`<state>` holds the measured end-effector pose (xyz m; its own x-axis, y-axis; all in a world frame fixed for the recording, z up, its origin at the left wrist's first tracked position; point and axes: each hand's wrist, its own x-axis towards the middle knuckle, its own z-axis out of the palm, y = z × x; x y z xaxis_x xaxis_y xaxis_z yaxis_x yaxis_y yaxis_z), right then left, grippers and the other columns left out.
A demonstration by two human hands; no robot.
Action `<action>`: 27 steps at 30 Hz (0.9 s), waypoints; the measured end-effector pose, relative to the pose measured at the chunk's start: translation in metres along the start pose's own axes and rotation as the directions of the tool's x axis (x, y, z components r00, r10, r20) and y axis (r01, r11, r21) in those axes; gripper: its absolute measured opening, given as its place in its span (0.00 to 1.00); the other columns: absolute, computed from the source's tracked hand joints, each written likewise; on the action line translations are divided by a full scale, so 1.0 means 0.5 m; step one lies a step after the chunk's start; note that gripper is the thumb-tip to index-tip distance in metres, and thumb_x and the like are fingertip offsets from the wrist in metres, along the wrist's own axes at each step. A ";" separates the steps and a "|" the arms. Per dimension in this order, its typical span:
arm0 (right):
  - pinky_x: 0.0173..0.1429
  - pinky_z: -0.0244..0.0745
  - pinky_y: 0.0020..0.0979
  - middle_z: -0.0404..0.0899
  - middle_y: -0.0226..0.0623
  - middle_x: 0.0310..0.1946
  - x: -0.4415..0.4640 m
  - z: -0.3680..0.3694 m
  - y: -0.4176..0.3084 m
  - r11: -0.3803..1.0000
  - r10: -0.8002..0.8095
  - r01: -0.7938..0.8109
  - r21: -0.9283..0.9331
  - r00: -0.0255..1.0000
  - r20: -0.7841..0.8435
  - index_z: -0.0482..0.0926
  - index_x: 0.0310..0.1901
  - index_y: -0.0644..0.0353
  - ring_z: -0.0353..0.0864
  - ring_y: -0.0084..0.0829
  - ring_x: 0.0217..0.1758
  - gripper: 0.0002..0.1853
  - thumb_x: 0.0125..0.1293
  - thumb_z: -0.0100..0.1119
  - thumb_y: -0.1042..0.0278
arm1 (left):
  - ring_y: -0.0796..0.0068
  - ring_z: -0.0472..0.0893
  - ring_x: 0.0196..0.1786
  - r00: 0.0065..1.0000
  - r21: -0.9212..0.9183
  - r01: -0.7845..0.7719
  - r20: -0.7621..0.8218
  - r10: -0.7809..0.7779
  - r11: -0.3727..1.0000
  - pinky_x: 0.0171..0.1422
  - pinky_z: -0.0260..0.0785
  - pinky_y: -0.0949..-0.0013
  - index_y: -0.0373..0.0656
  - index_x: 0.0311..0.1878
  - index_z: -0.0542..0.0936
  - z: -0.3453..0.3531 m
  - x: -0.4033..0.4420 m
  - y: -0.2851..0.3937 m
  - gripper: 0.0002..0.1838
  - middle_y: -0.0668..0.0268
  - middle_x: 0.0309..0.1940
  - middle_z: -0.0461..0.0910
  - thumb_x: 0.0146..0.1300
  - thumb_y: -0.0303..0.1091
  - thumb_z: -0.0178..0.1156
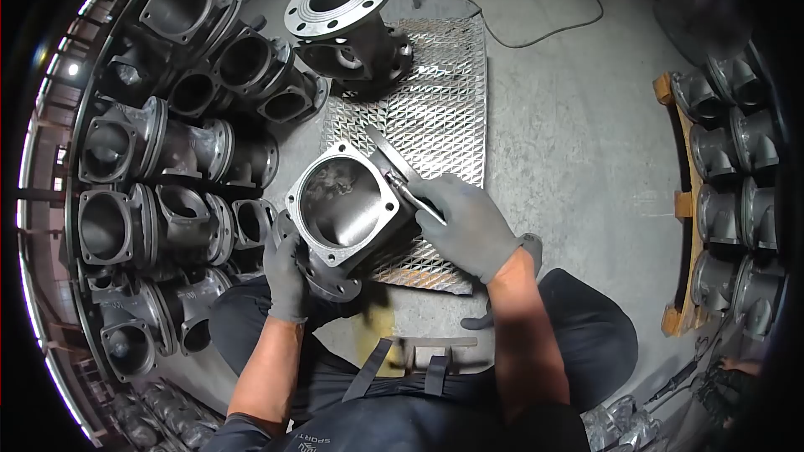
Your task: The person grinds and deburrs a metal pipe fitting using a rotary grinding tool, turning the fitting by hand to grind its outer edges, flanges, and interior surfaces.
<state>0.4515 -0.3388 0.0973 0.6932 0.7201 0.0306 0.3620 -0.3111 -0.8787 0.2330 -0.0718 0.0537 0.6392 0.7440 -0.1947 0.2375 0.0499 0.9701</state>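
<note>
A grey cast-metal valve body point(343, 205) with a square, four-holed flange faces up in front of me, over a ridged metal plate. My left hand point(286, 276), in a grey glove, is closed on its lower-left round flange. My right hand point(469, 226), gloved too, is closed around a slim metal tool point(419, 202) by the far-right flange point(392, 157). The tool's tip meets the body close to the square flange; its exact kind I cannot make out. Inside, the bore looks smooth with some rough marks.
Another valve body point(339, 0) stands upright on the ridged metal plate point(452, 84). Stacked castings point(193, 151) fill the left side. More castings point(716, 201) sit on a wooden pallet point(682, 201) at right. A cable point(544, 38) lies on the floor; a person's hand point(741, 366) shows at lower right.
</note>
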 end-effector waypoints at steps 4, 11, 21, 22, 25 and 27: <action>0.65 0.82 0.44 0.88 0.51 0.49 0.002 0.000 0.013 0.995 -0.022 0.023 0.095 1.000 -0.013 0.87 0.64 0.61 0.88 0.52 0.55 0.22 0.68 0.67 0.72 | 0.69 0.81 0.67 1.000 -0.022 -0.003 -0.006 0.003 1.000 0.74 0.70 0.66 0.30 0.74 0.78 0.008 -0.005 0.012 0.26 0.59 0.67 0.84 0.75 0.28 0.54; 0.65 0.82 0.43 0.88 0.51 0.51 0.002 0.003 0.012 0.999 -0.027 0.027 0.034 0.999 -0.020 0.87 0.63 0.61 0.89 0.51 0.56 0.22 0.68 0.68 0.72 | 0.67 0.81 0.68 1.000 -0.039 0.007 -0.021 -0.008 0.999 0.75 0.69 0.65 0.30 0.73 0.78 0.011 -0.007 0.012 0.25 0.58 0.67 0.84 0.75 0.28 0.54; 0.67 0.83 0.41 0.90 0.52 0.55 0.005 -0.003 0.011 0.994 0.005 -0.004 0.111 1.000 -0.008 0.88 0.62 0.63 0.90 0.50 0.59 0.21 0.68 0.68 0.72 | 0.68 0.81 0.68 1.000 -0.043 0.022 0.012 -0.022 0.999 0.75 0.70 0.66 0.30 0.75 0.76 0.008 -0.007 0.013 0.27 0.59 0.68 0.83 0.75 0.27 0.54; 0.67 0.83 0.41 0.90 0.52 0.55 0.005 -0.003 0.012 0.994 0.007 -0.007 0.113 1.000 -0.006 0.88 0.62 0.63 0.90 0.50 0.59 0.21 0.68 0.68 0.72 | 0.68 0.81 0.68 1.000 -0.070 0.009 0.020 -0.007 0.997 0.75 0.70 0.66 0.30 0.75 0.76 0.010 -0.006 0.013 0.27 0.59 0.68 0.83 0.75 0.27 0.55; 0.65 0.83 0.45 0.89 0.54 0.52 0.006 -0.007 0.013 0.988 -0.008 0.009 0.153 1.000 -0.009 0.88 0.62 0.63 0.89 0.53 0.57 0.21 0.68 0.66 0.71 | 0.68 0.81 0.68 1.000 -0.118 -0.002 0.018 0.004 0.993 0.74 0.71 0.66 0.30 0.75 0.76 0.016 -0.006 0.012 0.27 0.59 0.68 0.83 0.75 0.27 0.55; 0.66 0.83 0.44 0.90 0.53 0.52 0.006 -0.007 0.017 0.986 0.012 -0.012 0.168 1.000 0.005 0.88 0.62 0.63 0.90 0.52 0.57 0.21 0.68 0.67 0.70 | 0.68 0.81 0.68 1.000 -0.135 0.002 0.007 -0.002 0.991 0.74 0.71 0.66 0.30 0.76 0.76 0.015 -0.006 0.012 0.28 0.59 0.68 0.83 0.75 0.27 0.55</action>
<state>0.4586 -0.3414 0.0916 0.6942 0.7196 0.0179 0.2434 -0.2113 -0.9466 0.2382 -0.0788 0.0588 0.6436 0.7395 -0.1972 0.1382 0.1412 0.9803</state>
